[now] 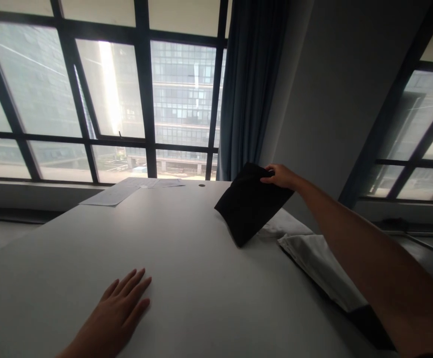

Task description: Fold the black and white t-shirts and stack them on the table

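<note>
My right hand (281,176) reaches out over the right side of the white table (186,258) and grips the top corner of a folded black cloth (248,204). The cloth hangs tilted, its lower corner near or on the tabletop. My left hand (117,311) lies flat on the table near the front edge, fingers slightly apart, holding nothing.
Folded white and light cloths (318,258) lie along the table's right edge, with a dark cloth (373,323) under them. Sheets of paper (117,193) rest at the far left of the table. Large windows (100,94) and a blue curtain (251,84) stand behind.
</note>
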`<control>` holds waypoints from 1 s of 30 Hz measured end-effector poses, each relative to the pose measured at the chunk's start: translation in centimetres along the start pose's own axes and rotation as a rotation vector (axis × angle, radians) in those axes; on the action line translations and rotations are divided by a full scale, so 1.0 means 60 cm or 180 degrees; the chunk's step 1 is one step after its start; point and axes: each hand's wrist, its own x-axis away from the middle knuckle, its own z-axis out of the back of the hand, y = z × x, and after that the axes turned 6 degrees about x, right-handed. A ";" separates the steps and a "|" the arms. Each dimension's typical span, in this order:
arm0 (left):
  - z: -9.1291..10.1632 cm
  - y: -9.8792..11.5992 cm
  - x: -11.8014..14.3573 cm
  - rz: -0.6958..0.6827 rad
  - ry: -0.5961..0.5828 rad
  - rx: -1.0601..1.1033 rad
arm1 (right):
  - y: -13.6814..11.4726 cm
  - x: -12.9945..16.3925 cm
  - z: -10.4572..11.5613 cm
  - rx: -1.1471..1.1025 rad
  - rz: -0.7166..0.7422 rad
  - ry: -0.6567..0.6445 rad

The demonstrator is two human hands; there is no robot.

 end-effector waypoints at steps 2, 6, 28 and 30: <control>0.002 0.001 0.000 0.0032 -0.0054 -0.0003 | 0.054 -0.015 0.010 0.0721 -0.0365 0.0158; 0.002 0.003 0.001 0.0017 0.0010 0.0050 | 0.119 0.010 -0.064 0.1615 -0.1196 -0.0466; 0.040 0.121 -0.097 -0.0148 -0.0011 -0.0026 | -0.292 0.392 -0.284 0.0302 0.0554 -0.0839; 0.029 0.143 -0.113 -0.0056 -0.0070 0.0020 | -0.315 0.410 -0.285 0.0285 0.0498 -0.0935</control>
